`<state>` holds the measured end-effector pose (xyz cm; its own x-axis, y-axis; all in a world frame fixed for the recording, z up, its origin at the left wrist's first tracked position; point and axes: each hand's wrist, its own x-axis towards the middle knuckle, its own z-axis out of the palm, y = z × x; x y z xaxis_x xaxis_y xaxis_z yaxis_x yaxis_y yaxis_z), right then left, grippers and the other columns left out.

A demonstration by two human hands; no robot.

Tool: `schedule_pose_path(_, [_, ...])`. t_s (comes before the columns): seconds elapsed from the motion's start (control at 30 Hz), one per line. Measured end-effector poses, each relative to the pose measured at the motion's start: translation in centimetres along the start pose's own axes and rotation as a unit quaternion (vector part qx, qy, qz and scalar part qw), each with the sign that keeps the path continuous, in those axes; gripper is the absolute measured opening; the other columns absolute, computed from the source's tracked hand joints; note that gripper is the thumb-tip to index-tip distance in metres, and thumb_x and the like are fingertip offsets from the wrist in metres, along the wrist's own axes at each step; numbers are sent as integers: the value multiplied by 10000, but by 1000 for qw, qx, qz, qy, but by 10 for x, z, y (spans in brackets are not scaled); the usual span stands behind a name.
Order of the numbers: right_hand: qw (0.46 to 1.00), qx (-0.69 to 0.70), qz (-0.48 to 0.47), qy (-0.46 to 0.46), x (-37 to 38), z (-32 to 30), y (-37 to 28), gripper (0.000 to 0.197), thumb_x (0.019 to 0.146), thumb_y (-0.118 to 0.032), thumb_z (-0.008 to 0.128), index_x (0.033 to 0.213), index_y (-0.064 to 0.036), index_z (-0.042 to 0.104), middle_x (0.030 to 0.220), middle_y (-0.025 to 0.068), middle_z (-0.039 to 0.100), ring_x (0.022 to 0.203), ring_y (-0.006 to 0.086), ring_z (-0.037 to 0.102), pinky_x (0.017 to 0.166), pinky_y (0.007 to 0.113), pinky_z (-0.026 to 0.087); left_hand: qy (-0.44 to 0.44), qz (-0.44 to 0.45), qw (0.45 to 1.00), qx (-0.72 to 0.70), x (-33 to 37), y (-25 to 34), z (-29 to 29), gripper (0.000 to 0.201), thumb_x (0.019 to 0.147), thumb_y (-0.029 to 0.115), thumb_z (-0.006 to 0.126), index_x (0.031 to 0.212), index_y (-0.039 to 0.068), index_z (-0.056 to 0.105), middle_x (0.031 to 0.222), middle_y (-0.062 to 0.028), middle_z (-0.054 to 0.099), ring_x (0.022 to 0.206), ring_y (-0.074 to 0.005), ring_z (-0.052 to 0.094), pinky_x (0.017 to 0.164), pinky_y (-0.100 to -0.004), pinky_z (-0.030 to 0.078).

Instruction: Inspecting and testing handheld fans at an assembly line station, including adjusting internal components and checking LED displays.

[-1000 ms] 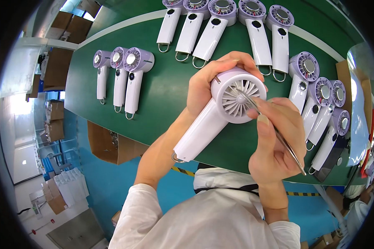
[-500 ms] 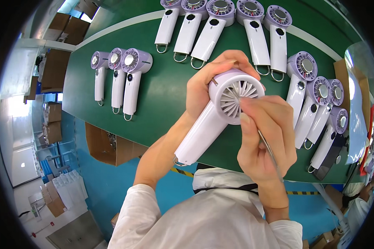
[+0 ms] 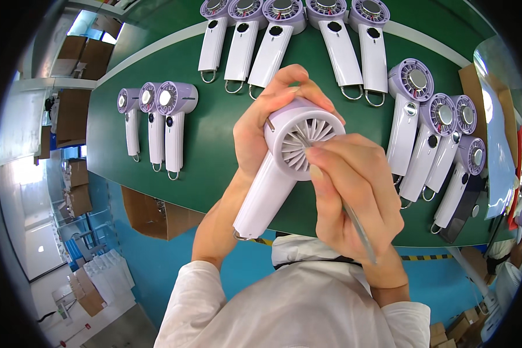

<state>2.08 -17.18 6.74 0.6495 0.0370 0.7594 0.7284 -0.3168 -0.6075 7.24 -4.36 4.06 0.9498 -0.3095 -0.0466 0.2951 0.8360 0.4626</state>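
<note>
A white and lilac handheld fan [image 3: 265,197] is held over the near part of the green table, its slatted round face turned up and its handle slanting down to the left. My left hand [image 3: 250,136] wraps round the back and left side of the fan's head. Pinched in my right hand [image 3: 362,185] is a pair of thin metal tweezers [image 3: 358,229]. Their tip reaches in at the slats near the middle of the grille, and the tail end sticks out below the palm. Whether the tip grips anything is too small to tell.
On the green table [image 3: 214,130], several similar fans [image 3: 333,52] lie at the back, with a group of three [image 3: 174,139] at the left. More fans [image 3: 414,84] lie at the right beside a dark flat object [image 3: 461,211]. An open cardboard box [image 3: 174,223] stands below the table's left edge.
The fan and both hands have shifted left in the picture, and the table's things appear shifted too. The tweezers stay at the grille, and both hands keep their hold.
</note>
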Motion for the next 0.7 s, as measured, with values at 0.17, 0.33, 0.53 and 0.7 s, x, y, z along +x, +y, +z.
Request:
schedule_pose_path(0.17, [1000,-2,-2,10,-2,3,1,177,828,101,627,1004,83,625,927,185,651,803,322,639,697,373,545,-8,4,1000,-13,2,1,-2,333,887,210,486,1162,25,449,897,-207,648,812,-355,644,740,-401,533])
schedule_pose_path(0.33, [1000,4,16,22,-2,2,1,153,822,103,635,975,90,631,923,179,654,791,313,640,689,368,542,-11,13,1000,7,2,-1,-1,410,886,218,480,1235,8,436,904,-204,645,819,-363,646,741,-414,533])
schedule_pose_path(0.53, [998,22,24,60,-2,9,7,126,817,106,648,941,87,647,898,168,660,776,297,644,697,358,544,0,-15,1000,1,6,2,-3,450,888,217,470,1278,-6,444,912,-200,645,831,-361,647,753,-416,531])
schedule_pose_path(0.7, [998,19,41,51,2,-9,-4,115,869,34,615,977,68,634,927,169,661,833,310,655,773,398,559,30,-43,998,-39,7,6,-2,434,914,217,431,1281,-13,451,919,-200,640,841,-368,649,706,-452,544])
